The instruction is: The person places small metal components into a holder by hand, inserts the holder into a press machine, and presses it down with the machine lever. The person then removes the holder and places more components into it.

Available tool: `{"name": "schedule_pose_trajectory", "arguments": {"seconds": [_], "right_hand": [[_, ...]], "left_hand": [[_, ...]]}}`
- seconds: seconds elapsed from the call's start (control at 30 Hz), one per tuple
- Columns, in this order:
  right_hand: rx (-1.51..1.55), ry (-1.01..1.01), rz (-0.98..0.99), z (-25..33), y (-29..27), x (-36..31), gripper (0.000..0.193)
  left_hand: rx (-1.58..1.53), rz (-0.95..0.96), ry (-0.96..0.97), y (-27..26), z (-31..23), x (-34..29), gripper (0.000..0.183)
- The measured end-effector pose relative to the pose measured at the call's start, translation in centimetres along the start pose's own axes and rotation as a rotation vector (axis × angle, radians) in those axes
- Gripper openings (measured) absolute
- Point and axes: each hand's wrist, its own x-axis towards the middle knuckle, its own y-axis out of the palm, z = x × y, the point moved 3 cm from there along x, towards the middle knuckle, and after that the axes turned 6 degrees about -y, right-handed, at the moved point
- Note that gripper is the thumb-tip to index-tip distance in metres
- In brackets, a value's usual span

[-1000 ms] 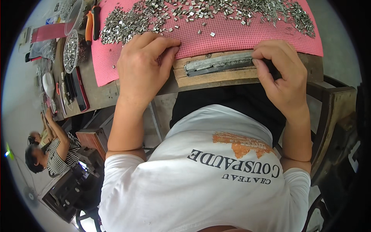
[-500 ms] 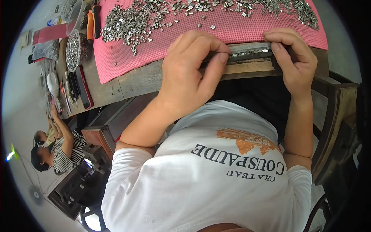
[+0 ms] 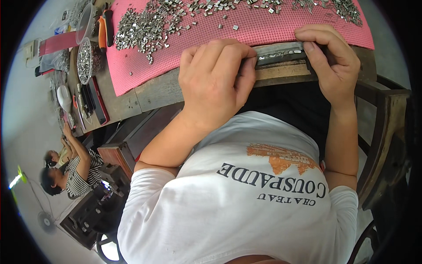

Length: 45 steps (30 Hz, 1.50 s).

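Note:
At the table's front edge lies a narrow dark bar (image 3: 283, 45) with a row of small shiny metal links (image 3: 280, 54) along it. My left hand (image 3: 214, 72) is closed at the bar's left end, its thumb and fingertips pressed together. What that pinch holds is hidden behind the fingers. The bar's right end sits between the thumb and index finger of my right hand (image 3: 335, 59). Beyond my hands, a large heap of small metal pieces (image 3: 145, 26) spreads over a pink textured mat (image 3: 246, 33).
To the left are orange-handled pliers (image 3: 105, 27), a clear tub of metal bits (image 3: 84, 61) and several slim tools. A wooden drawer (image 3: 115, 157) stands below the table. Another person in a striped top (image 3: 83, 176) sits at the far left; a chair (image 3: 382, 141) is at right.
My left thumb has drawn in against the fingers, and that hand has shifted slightly left. More of the row on the bar shows. My right hand stays at the right end.

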Motion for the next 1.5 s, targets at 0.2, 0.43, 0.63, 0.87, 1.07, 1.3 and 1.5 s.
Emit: {"name": "schedule_pose_trajectory", "arguments": {"seconds": [0.2,0.43,0.63,0.87,1.07,1.3,1.5], "right_hand": [[0.0,-0.009,0.004,0.0,0.1,0.0,0.015],[-0.014,0.022,0.022,0.0,0.0,0.0,0.015],[-0.055,-0.003,0.022,0.2,-0.2,0.1,0.015],[0.066,0.063,-0.01,0.8,-0.8,-0.2,0.016],[-0.16,0.13,-0.106,0.7,-2.4,1.1,0.015],[-0.494,0.069,-0.028,0.1,-2.2,2.5,0.014],[-0.679,-0.056,0.017,-1.3,-1.7,3.7,0.01]], "left_hand": [[0.07,-0.072,0.077,0.2,-0.1,-0.5,0.019],[-0.097,-0.096,-0.023,0.5,0.3,-0.7,0.02],[-0.185,0.086,-0.128,-0.8,0.6,0.0,0.03],[-0.201,-0.011,-0.387,-3.6,6.1,1.6,0.054],[0.334,0.066,-0.234,-4.1,7.9,2.1,0.023],[0.355,0.071,-0.287,-4.1,7.6,2.1,0.013],[0.283,0.063,-0.271,-4.6,8.2,2.5,0.015]]}}
